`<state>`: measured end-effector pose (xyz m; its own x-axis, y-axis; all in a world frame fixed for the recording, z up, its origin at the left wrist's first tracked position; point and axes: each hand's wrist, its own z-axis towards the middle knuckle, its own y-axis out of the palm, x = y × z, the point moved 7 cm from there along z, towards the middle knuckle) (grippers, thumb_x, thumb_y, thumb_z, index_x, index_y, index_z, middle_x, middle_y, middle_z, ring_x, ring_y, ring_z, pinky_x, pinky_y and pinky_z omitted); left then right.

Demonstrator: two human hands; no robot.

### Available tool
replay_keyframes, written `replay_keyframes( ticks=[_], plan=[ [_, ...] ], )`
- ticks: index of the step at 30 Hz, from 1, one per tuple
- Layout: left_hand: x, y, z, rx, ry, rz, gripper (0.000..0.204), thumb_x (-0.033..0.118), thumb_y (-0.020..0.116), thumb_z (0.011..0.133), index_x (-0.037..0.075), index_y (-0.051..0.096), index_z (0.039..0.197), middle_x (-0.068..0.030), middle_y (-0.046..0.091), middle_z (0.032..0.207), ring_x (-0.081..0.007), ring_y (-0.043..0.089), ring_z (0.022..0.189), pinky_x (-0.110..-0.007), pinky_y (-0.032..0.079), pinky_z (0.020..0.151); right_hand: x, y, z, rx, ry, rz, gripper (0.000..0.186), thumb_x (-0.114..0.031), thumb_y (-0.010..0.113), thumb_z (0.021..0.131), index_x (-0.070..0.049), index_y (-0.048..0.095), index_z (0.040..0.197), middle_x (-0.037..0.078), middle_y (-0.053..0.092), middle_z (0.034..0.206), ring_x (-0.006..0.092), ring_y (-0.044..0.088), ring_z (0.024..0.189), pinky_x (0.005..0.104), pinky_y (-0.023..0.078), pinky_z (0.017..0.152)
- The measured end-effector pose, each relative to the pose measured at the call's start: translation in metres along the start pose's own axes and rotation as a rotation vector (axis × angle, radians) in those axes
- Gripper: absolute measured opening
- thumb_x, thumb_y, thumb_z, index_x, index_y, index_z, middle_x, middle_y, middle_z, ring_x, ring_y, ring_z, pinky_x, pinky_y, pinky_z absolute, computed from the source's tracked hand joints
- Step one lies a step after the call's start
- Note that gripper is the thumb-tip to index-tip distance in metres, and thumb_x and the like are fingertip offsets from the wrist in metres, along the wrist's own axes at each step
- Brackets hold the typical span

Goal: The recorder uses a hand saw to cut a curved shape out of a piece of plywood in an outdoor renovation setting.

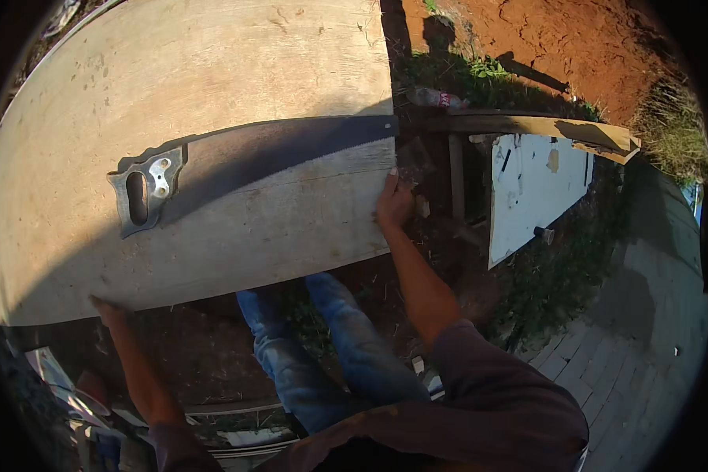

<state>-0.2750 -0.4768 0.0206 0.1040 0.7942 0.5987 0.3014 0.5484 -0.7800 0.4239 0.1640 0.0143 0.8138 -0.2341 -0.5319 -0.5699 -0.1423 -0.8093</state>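
A broad plywood sheet (236, 71) stretches in front of me, partly in sun and partly in shadow. On top of it lies a handsaw (283, 149), its handle to the left and its toothed edge toward me. The blade's tip reaches the sheet's right edge. My right hand (395, 203) grips that right edge, just below the saw tip, with a finger on top. At the near left, my left hand (108, 308) is closed on the near edge; its fingers under the sheet are hidden. Neither hand touches the saw.
Right of the sheet, a wooden beam (527, 124) runs above a white board (531, 189) on a frame. A plastic bottle (436, 97) lies by the weeds. Paving (598, 354) extends at the lower right, red soil (558, 39) beyond. Assorted scrap (63, 385) sits at the lower left.
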Motion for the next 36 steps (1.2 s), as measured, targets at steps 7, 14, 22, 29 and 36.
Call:
replay_keyframes(
  ticks=[7,14,22,29,36],
  plan=[
    [-0.003,0.199,-0.151,0.027,-0.938,-0.831,0.084,0.069,0.028,0.098,0.006,0.026,0.154,-0.0137,0.029,0.158,-0.0375,0.030,0.143,-0.053,0.021,0.119,0.046,-0.063,0.012,0.127,0.015,-0.005,0.059,-0.052,0.051,0.098,0.003,0.066,0.083,0.026,0.061,0.071,0.0427,0.060,0.069,0.0484,0.045,0.066],
    [0.030,0.167,-0.134,-0.016,-0.806,-0.810,0.089,0.070,0.036,0.096,0.002,0.029,0.152,-0.0135,0.034,0.155,-0.0334,0.034,0.141,-0.053,0.027,0.116,0.040,-0.071,0.037,0.139,-0.030,0.117,0.058,-0.049,0.053,0.098,0.007,0.068,0.088,0.022,0.060,0.067,0.0250,0.054,0.064,0.0411,0.046,0.067],
    [0.072,0.169,-0.190,0.270,-1.014,-0.858,0.096,0.062,0.057,0.092,-0.009,0.026,0.148,-0.0216,0.044,0.145,-0.0405,0.052,0.125,-0.055,0.046,0.104,0.047,-0.059,0.042,0.108,-0.111,-0.086,0.067,-0.056,0.048,0.099,0.007,0.069,0.099,0.027,0.065,0.079,0.0320,0.058,0.070,0.0424,0.047,0.074],
    [0.064,0.183,-0.172,0.365,-1.002,-0.903,0.083,0.058,0.066,0.088,0.000,0.044,0.143,-0.0138,0.050,0.143,-0.0333,0.052,0.126,-0.050,0.042,0.106,0.059,-0.079,0.027,-0.006,0.040,0.086,0.070,-0.056,0.045,0.100,0.007,0.059,0.128,0.025,0.068,0.110,0.0336,0.065,0.082,0.0392,0.055,0.070],
    [0.041,0.183,-0.174,0.326,-0.597,-1.564,0.063,0.049,0.062,0.092,0.007,0.052,0.138,-0.0106,0.060,0.133,-0.0323,0.057,0.120,-0.050,0.042,0.106,0.014,-0.073,0.002,-0.145,0.065,-0.205,0.072,-0.054,0.037,0.103,0.010,0.056,0.129,0.027,0.065,0.115,0.0362,0.064,0.094,0.0412,0.053,0.081]
  ],
)
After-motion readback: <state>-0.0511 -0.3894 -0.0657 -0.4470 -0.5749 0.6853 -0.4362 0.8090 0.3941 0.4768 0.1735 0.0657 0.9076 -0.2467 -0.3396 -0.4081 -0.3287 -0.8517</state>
